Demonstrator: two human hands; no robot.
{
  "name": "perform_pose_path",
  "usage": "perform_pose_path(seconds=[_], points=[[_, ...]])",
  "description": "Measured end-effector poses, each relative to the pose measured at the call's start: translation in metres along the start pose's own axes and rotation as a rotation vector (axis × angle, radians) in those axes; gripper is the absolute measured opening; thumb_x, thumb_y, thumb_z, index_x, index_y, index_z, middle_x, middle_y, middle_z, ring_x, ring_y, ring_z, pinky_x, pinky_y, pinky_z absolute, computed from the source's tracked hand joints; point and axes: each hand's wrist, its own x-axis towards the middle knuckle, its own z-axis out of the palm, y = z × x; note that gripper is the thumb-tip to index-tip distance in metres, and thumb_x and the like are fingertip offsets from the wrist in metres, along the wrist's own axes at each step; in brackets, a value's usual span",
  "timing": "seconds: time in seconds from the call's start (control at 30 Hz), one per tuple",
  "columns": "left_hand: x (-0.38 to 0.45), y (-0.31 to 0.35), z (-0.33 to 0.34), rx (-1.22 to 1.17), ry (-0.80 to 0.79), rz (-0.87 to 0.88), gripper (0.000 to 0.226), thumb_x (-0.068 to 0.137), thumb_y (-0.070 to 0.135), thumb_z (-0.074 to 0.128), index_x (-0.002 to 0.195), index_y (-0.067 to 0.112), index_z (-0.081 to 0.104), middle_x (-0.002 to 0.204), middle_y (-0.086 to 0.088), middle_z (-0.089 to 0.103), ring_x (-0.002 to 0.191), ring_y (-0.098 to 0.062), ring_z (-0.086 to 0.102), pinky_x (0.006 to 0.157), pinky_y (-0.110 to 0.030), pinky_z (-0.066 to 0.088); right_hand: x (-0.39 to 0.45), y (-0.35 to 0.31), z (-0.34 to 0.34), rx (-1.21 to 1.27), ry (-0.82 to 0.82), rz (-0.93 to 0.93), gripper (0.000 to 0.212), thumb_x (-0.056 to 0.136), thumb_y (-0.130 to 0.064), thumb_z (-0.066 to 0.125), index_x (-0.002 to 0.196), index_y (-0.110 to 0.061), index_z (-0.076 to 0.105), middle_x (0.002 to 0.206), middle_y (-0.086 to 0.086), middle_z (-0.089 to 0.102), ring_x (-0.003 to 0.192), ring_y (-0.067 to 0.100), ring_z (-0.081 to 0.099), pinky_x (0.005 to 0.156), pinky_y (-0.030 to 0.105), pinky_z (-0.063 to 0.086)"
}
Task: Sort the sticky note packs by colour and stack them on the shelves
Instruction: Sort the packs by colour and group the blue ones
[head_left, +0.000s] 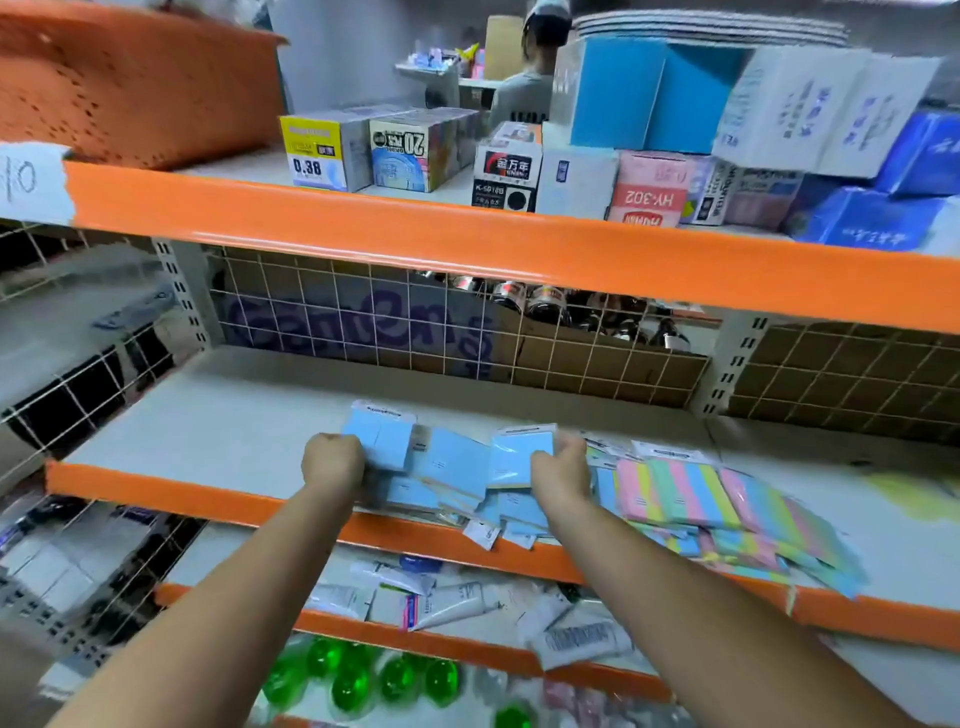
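Observation:
On the middle shelf (218, 415) lies a loose heap of light blue sticky note packs (452, 467). My left hand (332, 460) grips a blue pack (379, 434) at the heap's left end, held tilted above the shelf. My right hand (563, 470) grips another blue pack (519, 454) to the right of it. Further right, a spread of striped pastel packs (727, 504) in pink, yellow, green and blue lies along the shelf's orange front edge, some overhanging it.
A wire grid (415, 322) backs the middle shelf. The upper shelf (363, 228) carries several stationery boxes and an orange basket (130, 83). The shelf below holds tubes (452, 603) and green bottles (353, 675). A person (530, 78) stands beyond the rack.

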Motion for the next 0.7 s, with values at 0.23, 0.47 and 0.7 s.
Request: perform_pose_path(seconds=[0.23,0.47,0.7], points=[[0.024,-0.013,0.004,0.277,-0.052,0.066,0.024,0.088,0.013,0.046,0.093,-0.005,0.060,0.106,-0.029,0.062,0.093,-0.041,0.058,0.085,-0.041,0.049,0.001,0.002,0.006,-0.176,0.055,-0.006,0.042,0.097,-0.017,0.045,0.138,-0.014,0.037,0.128,0.011,0.055,0.081,0.019,0.047,0.073,0.029,0.039],[0.021,-0.012,0.018,0.426,-0.145,0.102,0.027,0.081,0.016,0.053,0.100,-0.003,0.060,0.101,-0.021,0.065,0.092,-0.036,0.060,0.075,-0.035,0.047,0.003,0.003,0.018,-0.412,0.014,0.001,0.021,0.086,-0.031,0.052,0.098,-0.015,0.047,0.102,0.009,0.054,0.083,0.027,0.050,0.055,0.026,0.031],[0.029,-0.011,0.015,0.449,-0.120,0.116,0.030,0.082,0.022,0.056,0.107,0.005,0.058,0.108,-0.015,0.063,0.100,-0.036,0.058,0.082,-0.037,0.048,-0.002,-0.002,0.026,-0.427,0.008,-0.023,0.023,0.086,-0.034,0.054,0.102,-0.017,0.051,0.093,0.001,0.050,0.076,0.020,0.051,0.054,0.025,0.031]])
